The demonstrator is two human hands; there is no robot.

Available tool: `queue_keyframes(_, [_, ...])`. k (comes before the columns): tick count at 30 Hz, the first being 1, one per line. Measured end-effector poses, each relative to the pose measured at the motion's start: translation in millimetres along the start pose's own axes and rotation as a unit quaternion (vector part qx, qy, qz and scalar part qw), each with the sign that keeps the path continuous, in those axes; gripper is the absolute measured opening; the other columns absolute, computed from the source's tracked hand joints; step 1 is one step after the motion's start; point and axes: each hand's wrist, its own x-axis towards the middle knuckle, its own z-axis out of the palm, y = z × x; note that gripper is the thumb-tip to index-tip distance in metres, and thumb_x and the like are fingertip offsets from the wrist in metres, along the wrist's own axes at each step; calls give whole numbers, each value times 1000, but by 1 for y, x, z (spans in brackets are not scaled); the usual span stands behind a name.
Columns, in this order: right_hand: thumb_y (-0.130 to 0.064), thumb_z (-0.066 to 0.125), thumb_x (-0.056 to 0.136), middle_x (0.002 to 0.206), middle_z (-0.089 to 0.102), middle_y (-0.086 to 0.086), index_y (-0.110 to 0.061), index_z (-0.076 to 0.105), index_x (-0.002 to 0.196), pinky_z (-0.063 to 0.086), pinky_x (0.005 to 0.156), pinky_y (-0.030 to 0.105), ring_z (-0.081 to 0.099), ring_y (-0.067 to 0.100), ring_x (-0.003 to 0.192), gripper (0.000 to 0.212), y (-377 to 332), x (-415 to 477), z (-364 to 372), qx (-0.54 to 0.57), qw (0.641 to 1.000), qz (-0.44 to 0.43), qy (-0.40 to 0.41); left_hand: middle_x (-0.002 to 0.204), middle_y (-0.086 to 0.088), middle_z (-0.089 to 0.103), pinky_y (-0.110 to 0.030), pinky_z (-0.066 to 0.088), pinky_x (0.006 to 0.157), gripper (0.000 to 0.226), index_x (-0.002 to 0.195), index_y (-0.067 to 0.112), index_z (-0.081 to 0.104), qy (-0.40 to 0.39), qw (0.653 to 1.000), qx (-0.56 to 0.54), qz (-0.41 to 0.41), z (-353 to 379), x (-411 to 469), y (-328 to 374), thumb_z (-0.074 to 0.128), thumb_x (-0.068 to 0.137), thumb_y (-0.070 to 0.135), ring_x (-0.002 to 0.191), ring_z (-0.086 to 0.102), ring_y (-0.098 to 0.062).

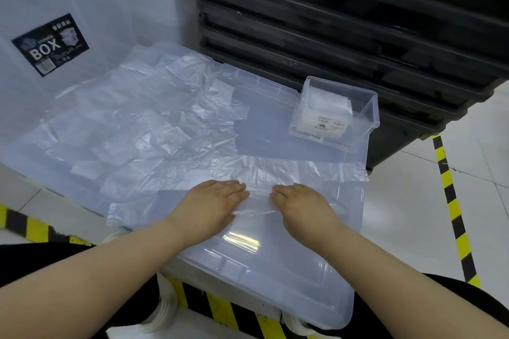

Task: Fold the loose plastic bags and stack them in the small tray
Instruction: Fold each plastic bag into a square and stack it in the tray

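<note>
- Both hands are lying flat on one clear plastic bag, which is stretching across the storage-box lid just on the person's side of the small tray.
- Well to the left of the small tray, the loose plastic bags are spreading out, overlapping and crinkling, not yet folded.
- Nearer than the tray and left of it, the left hand is pressing down with straight, released fingers, gripping nothing.
- Between the palms the film is bunching a little. It is looking feather-light, limp and slippery on the smooth lid, so I'd judge it is going to slide or spring open unless one palm is pinning it while the other is pinching an edge or corner and carrying it over.
- Almost straight in front of the tray, and apart from it, the right hand is pressing likewise, flat and holding nothing.
- Inside the small tray, folded bags are sitting in a neat stack.
</note>
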Motion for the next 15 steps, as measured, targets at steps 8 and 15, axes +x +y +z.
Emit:
queue_keyframes(8, [-8, 40, 91, 105, 58, 2, -19, 55, 112, 40, 74, 27, 53, 24, 98, 27, 40, -6, -13, 112, 986, 121, -24, 109, 3, 67, -19, 41, 89, 29, 108, 18, 69, -9, 923, -282, -260, -20, 2, -13, 51, 91, 34, 106, 59, -13])
queue_keyframes(15, [-15, 52, 89, 92, 66, 1, -14, 65, 92, 44, 75, 27, 60, 21, 91, 14, 79, -9, -24, 284, 932, 220, -51, 64, -3, 58, -5, 35, 52, 25, 68, 1, 65, 18, 824, -412, -387, -21, 8, -28, 62, 87, 16, 50, 49, 1])
